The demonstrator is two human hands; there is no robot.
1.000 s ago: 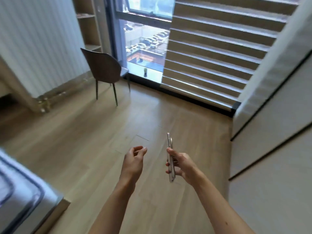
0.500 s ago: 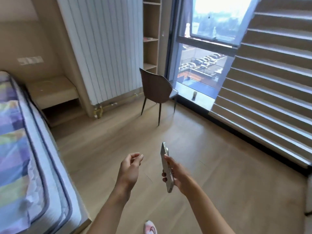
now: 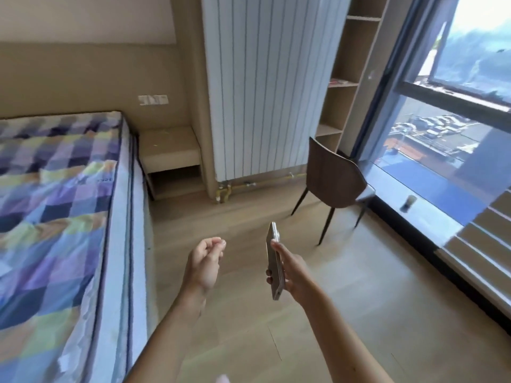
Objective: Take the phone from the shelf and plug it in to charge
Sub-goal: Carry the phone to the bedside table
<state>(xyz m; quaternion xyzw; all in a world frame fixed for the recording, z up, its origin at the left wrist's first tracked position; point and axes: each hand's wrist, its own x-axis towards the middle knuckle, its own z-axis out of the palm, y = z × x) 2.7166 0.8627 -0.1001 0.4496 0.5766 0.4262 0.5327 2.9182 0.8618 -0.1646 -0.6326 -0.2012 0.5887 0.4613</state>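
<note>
My right hand grips a slim silver phone, held edge-on and nearly upright over the wooden floor. My left hand hangs beside it, a short gap to the left, fingers loosely curled and holding nothing. A white socket plate sits on the beige wall above a low bedside table. No charging cable is visible.
A bed with a checked purple and yellow sheet fills the left. A tall white radiator stands ahead, an open shelf unit to its right. A brown chair stands by the big window. Slatted blinds are at right.
The view has swung left, from the window and blinds to the bed, bedside table and wall sockets. Both hands keep their pose; the left fingers have curled in a little more.
</note>
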